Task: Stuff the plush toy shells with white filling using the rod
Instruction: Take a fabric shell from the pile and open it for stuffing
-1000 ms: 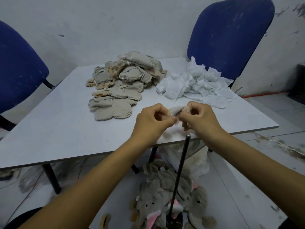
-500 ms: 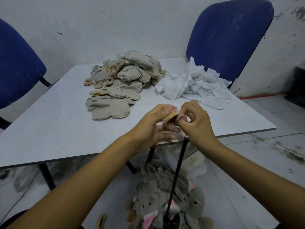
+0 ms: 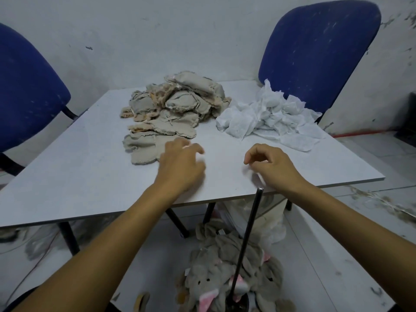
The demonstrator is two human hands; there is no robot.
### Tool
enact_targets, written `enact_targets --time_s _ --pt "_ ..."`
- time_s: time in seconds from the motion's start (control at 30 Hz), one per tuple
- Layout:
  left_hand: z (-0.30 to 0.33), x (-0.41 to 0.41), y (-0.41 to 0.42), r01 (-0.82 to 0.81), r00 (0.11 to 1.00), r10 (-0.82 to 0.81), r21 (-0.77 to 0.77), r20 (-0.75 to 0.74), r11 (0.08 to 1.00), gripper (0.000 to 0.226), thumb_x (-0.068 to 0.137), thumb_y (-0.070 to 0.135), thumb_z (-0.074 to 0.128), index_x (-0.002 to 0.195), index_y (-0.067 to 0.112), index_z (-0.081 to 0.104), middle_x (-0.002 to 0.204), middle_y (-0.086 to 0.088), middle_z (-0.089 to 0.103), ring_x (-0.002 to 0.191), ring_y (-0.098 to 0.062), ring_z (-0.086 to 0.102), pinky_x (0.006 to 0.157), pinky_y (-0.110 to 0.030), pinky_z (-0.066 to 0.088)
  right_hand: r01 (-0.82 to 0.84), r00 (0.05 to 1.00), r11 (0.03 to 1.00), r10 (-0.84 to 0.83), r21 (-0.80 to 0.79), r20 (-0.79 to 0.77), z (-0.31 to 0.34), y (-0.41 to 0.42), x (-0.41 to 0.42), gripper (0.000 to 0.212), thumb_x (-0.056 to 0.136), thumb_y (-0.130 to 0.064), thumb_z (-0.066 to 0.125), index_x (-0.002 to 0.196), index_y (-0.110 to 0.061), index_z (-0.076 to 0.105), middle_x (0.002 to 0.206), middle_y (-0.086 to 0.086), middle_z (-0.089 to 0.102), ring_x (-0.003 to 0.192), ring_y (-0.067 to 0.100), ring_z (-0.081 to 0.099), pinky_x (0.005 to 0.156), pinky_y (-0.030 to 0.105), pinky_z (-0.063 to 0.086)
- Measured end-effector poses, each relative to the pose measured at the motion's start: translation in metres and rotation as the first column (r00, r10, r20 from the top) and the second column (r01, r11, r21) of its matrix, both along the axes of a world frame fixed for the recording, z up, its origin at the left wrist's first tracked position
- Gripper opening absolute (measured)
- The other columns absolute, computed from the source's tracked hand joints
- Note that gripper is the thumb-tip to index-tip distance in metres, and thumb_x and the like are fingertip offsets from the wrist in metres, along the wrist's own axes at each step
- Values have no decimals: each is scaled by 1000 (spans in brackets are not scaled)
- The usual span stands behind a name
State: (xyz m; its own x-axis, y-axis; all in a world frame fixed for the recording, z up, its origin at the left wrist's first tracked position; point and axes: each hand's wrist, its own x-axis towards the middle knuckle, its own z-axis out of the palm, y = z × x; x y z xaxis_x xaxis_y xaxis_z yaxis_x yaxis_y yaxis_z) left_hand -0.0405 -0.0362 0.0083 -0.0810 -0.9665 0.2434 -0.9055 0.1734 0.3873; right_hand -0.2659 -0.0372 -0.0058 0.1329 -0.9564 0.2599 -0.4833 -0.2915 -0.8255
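Reaching over the table point(image 3: 67, 183), the left hand point(image 3: 182, 165) is seen with its fingers spread and loosely bent, nothing gripped in them; its fingertips lie just beside the nearest flat shell of the grey pile. The right hand point(image 3: 273, 167) is held above the table's near edge with fingers curled inward; a blurred pale scrap shows beneath the palm, but whether anything is pinched cannot be told. Just below that hand the top of the dark rod point(image 3: 247, 235) is seen, free of both hands, slanting down from the table edge to a base on the floor. Around the rod's foot, grey stuffed elephant toys point(image 3: 211, 287) with pink ears are heaped. Farther out on the table, the pile of flat toy shells point(image 3: 171, 111) is stacked at the middle, and the crumpled white filling point(image 3: 270, 118) lies to its right. Two blue chairs point(image 3: 315, 55) are set behind the table against a pale wall.
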Motion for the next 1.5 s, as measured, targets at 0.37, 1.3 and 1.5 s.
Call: enact_targets --time_s 0.37,1.3,1.5 --pt "-1 -33 34 436 876 -431 -24 -218 899 40 91 18 61 129 29 58 117 4 69 106 -8 62 91 -27 51 -67 985 996 56 -62 -161 2 6 9 47 82 0 61 115 -33 62 117 -1 49 107 14 51 89 20 43" --pt "3 -22 -15 470 867 -440 92 -232 878 25 85 42 73 108 36 63 113 8 49 112 -14 43 92 -31 38 -216 900 971 156 -103 -407 27 -16 -1 6 92 -25 68 95 -20 67 85 -9 47 78 3 46 69 9 33" --pt "8 -18 -15 520 777 -371 187 -509 833 14 93 19 66 82 25 69 101 1 51 86 0 53 77 -14 43 -361 772 898 439 251 -461 34 -6 -4 46 73 -64 74 86 -22 58 105 -8 36 92 3 40 73 16 36"
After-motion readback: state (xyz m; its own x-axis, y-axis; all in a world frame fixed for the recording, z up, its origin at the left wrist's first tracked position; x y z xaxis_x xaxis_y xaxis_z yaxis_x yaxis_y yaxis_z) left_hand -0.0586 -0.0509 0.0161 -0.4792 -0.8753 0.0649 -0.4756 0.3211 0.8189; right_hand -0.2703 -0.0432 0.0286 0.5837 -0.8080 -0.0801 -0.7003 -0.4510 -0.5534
